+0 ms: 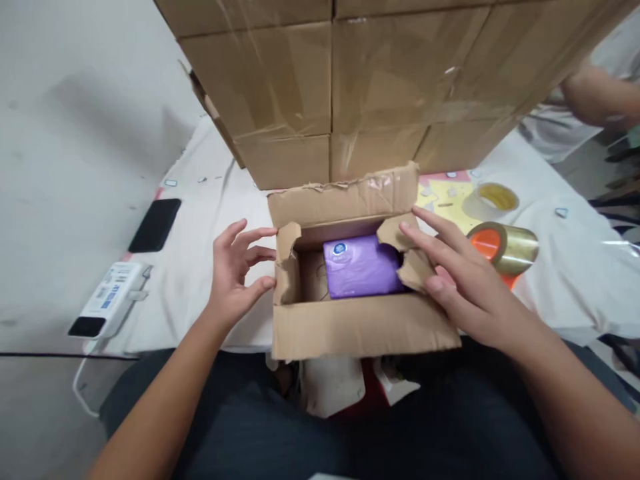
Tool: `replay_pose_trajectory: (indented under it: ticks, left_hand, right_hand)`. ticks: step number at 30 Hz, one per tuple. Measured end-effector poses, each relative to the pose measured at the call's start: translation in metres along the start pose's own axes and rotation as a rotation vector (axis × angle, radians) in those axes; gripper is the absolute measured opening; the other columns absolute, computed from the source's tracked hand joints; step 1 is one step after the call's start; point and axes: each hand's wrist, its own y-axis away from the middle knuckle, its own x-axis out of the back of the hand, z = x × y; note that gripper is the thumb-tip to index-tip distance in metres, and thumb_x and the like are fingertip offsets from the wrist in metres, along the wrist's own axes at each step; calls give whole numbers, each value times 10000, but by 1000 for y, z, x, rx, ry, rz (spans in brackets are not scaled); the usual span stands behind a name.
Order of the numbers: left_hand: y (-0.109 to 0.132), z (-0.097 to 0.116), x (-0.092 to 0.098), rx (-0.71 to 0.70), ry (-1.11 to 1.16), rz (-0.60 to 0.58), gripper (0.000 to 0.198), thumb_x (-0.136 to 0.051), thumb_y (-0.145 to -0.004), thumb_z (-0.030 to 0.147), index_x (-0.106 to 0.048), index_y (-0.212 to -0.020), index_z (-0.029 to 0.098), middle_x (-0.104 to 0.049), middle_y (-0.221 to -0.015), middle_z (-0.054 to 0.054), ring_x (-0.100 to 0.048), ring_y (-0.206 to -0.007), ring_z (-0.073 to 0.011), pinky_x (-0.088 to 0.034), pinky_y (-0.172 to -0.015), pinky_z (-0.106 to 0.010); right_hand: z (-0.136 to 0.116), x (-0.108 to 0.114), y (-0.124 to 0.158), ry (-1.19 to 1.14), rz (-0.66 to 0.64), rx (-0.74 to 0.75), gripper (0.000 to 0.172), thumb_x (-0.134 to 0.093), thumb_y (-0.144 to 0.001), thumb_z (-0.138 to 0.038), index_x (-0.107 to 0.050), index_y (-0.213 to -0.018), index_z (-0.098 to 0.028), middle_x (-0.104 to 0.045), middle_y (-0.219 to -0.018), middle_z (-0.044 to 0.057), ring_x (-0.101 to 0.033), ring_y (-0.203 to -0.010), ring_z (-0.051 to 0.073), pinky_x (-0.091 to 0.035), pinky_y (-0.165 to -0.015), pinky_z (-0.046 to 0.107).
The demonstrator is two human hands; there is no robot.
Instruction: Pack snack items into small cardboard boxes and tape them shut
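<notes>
An open cardboard box (345, 328) with torn, ragged flaps sits at the table's near edge. Inside it, toward the right, lies a purple plastic-wrapped pack (364, 270) with a round blue-and-white label; the left part of the box floor shows bare cardboard. My left hand (241, 267) is at the box's left side, fingers apart and curved, fingertips at the flap edge. On the right, my right hand (463, 283) rests with spread fingers against the torn right flap (416, 257), which partly covers the pack's right end. Neither hand grips anything.
Taped cardboard boxes (380, 80) are stacked behind the open box. To the right are a tape roll (520, 248) with an orange core and a clear-yellow tape roll (495, 199). A black phone (155, 225) and a white power strip (109, 300) lie left. Another person's arm (600, 97) shows far right.
</notes>
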Motion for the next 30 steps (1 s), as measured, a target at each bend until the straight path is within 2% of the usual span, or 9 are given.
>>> replay_pose_trajectory:
  ticks: [4, 7, 12, 15, 18, 22, 24, 26, 30]
  left_hand:
    - [2, 3, -14, 14, -65, 5, 597, -667, -862, 566, -427, -1370, 364, -548, -1366, -97, -652, -983, -192, -581, -867, -383]
    - [3, 1, -11, -110, -232, -44, 364, -519, -934, 596, -649, -1134, 322, -568, -1321, -82, -596, -1149, -248, -553, -944, -438]
    - [2, -2, 16, -339, -428, -310, 732, -556, -785, 766, -566, -1358, 310, -583, -1366, -147, -632, -1124, -294, -594, -851, -445]
    - [7, 2, 17, -359, -572, -389, 624, -674, -816, 617, -548, -1370, 358, -454, -1524, -135, -627, -1163, -294, -581, -883, -444]
    - [17, 9, -3, -342, -507, -251, 403, -545, -941, 544, -643, -1247, 301, -380, -1564, -100, -535, -1284, -305, -536, -978, -451]
    - [22, 19, -32, -100, -354, 47, 254, -476, -994, 412, -662, -1002, 238, -447, -1492, -79, -534, -1241, -279, -513, -990, -460]
    - [19, 23, -37, 23, -287, 184, 148, -559, -952, 323, -589, -1078, 252, -450, -1483, -81, -600, -1115, -228, -541, -929, -423]
    - [14, 25, -33, 38, -275, 244, 290, -632, -902, 308, -515, -1166, 278, -426, -1502, -91, -624, -1050, -205, -557, -873, -396]
    - [4, 31, -14, -326, -633, -161, 270, -657, -898, 343, -586, -1152, 285, -639, -1321, -76, -579, -1226, -290, -452, -1024, -498]
  right_hand:
    - [11, 0, 0, 11, 71, -93, 422, -563, -939, -467, -610, -1351, -387, -498, -1466, 63, -518, -1313, 377, -513, -1030, 550]
    - [19, -7, -3, -77, 91, -171, 433, -577, -934, -416, -581, -1366, -407, -535, -1419, 54, -587, -1219, 337, -584, -907, 495]
    - [26, -12, -11, -208, 164, -225, 530, -592, -930, -414, -478, -1448, -421, -562, -1417, 38, -604, -1199, 308, -575, -923, 481]
    - [26, -16, -13, -272, 220, -263, 541, -573, -945, -438, -436, -1468, -432, -532, -1463, 36, -587, -1233, 303, -551, -964, 498]
    - [25, -23, -13, -362, 247, -284, 559, -573, -952, -435, -404, -1485, -427, -527, -1470, 34, -518, -1335, 288, -503, -1053, 482]
    - [26, -27, -12, -544, 395, -134, 443, -448, -1012, -420, -459, -1454, -393, -608, -1332, 45, -537, -1314, 258, -483, -1070, 463]
    - [31, -24, -12, -529, 341, 34, 420, -402, -1018, -486, -589, -1353, -315, -666, -1176, 76, -586, -1225, 276, -462, -1079, 497]
    - [37, -21, -12, -403, 209, 185, 477, -409, -998, -569, -683, -1237, -260, -689, -1108, 95, -602, -1181, 294, -387, -1137, 540]
    - [44, -20, -9, -230, 139, 273, 529, -356, -1006, -595, -692, -1237, -258, -690, -1174, 101, -593, -1212, 308, -322, -1171, 579]
